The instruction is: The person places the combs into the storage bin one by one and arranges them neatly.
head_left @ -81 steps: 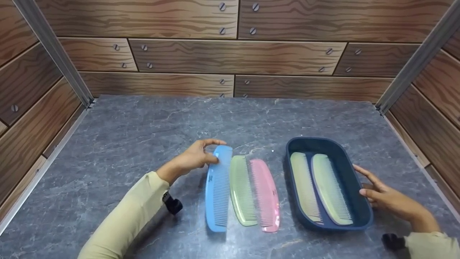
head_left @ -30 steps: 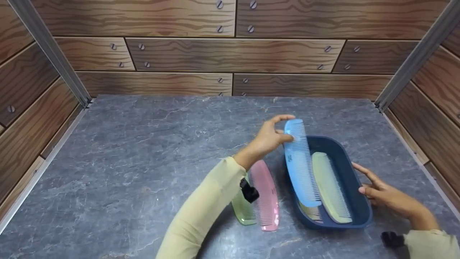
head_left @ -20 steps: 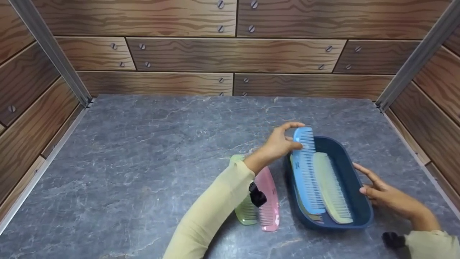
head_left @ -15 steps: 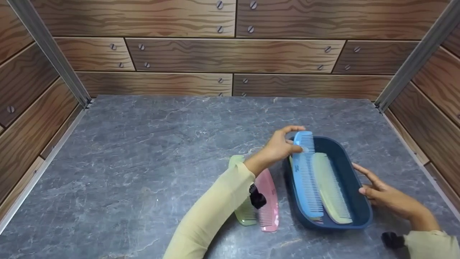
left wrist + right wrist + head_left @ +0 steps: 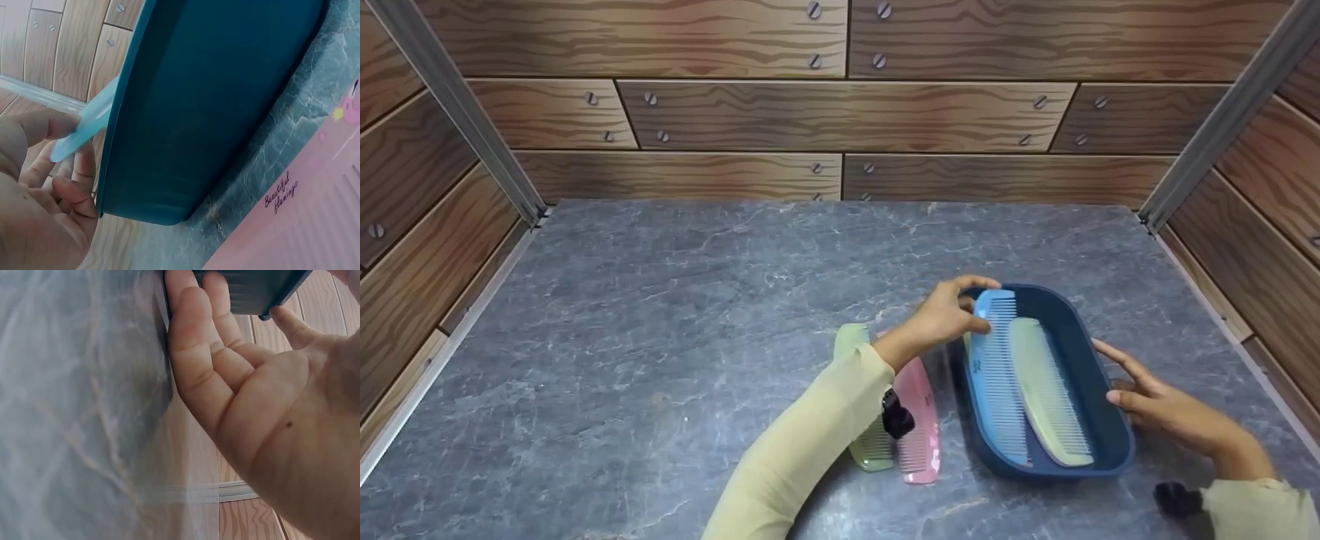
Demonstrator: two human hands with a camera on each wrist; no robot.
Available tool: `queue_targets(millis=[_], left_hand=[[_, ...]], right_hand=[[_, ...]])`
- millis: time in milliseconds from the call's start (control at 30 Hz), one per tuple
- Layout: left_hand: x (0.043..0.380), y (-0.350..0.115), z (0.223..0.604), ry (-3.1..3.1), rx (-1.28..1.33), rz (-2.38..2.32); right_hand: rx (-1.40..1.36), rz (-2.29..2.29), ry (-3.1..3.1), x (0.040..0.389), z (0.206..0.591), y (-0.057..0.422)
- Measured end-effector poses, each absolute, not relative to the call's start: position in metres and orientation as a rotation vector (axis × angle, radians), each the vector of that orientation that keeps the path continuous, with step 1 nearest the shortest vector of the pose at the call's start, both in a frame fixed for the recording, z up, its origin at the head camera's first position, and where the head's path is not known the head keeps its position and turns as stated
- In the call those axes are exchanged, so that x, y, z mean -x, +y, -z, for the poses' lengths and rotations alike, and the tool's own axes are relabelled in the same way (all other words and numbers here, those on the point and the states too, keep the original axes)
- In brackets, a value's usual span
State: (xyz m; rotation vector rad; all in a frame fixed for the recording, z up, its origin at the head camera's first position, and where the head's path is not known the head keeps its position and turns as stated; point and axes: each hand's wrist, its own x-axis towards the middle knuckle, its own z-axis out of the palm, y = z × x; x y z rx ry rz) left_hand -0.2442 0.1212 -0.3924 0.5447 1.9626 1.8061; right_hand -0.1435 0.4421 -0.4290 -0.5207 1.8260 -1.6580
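My left hand (image 5: pixel 941 319) pinches a blue comb (image 5: pixel 999 397) near its far end, thumb on the near face. The comb is inside a dark blue tray (image 5: pixel 1114 442), along its left wall, over a pale comb that is mostly hidden. Beside it in the tray lies a pale green comb (image 5: pixel 1046 397). In the left wrist view, the fingers and thumb hold the end of the blue comb (image 5: pixel 93 124) above the tray's rim. My right hand (image 5: pixel 1181 420) rests against the tray's right outer wall, fingers relaxed, thumb at the rim.
Left of the tray, a green comb (image 5: pixel 876 446) and a pink comb (image 5: pixel 921 442) lie on the grey marbled table (image 5: pixel 660 322), partly covered by the left forearm (image 5: pixel 802 442). Wood-patterned walls (image 5: pixel 840 116) enclose the back and sides.
My left hand has carried the blue comb from the table left of the green comb rightward over the tray, then lowered it inside. My right hand has stayed at the tray's side.
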Motion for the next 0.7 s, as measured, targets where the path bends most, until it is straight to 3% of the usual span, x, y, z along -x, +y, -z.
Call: queue_targets(millis=[333, 700], left_hand=[[0.248, 0.120, 0.391, 2.456, -0.619, -1.382], [0.255, 0.119, 0.394, 2.534, -0.635, -1.393]], right_hand=[[0.497, 1.618, 1.895, 0.142, 0.429, 0.442], [0.459, 1.583, 1.938, 0.142, 0.427, 0.442]])
